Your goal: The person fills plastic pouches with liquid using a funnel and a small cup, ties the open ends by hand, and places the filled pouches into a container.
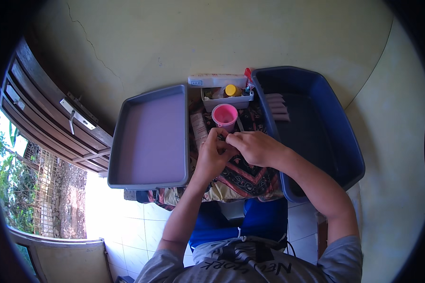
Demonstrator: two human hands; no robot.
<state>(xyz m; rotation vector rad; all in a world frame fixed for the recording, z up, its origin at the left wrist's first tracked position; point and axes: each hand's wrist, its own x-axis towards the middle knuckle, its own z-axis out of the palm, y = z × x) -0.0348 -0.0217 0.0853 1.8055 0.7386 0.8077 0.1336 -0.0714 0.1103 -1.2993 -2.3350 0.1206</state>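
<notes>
My left hand point(214, 152) and my right hand point(253, 146) meet in front of a pink plastic cup point(225, 116), fingertips close together. Whatever lies between the fingers is too small or hidden to tell. On the left, a grey rectangular tub point(187, 141) holds a pale purple liquid point(156, 138). Several slim sealed plastic tubes of purplish filling point(279, 109) lie side by side in the dark blue tub point(322, 141) on the right. Behind the cup is a small white basket point(226, 105) containing a yellow-lidded jar point(232, 91) and other small items.
A patterned cloth point(255, 180) covers the table between the tubs. A long white package point(217, 80) lies behind the basket, against the wall. Left of the cup is a narrow printed box or packet point(199, 128). An open wooden door point(56, 113) stands at the left.
</notes>
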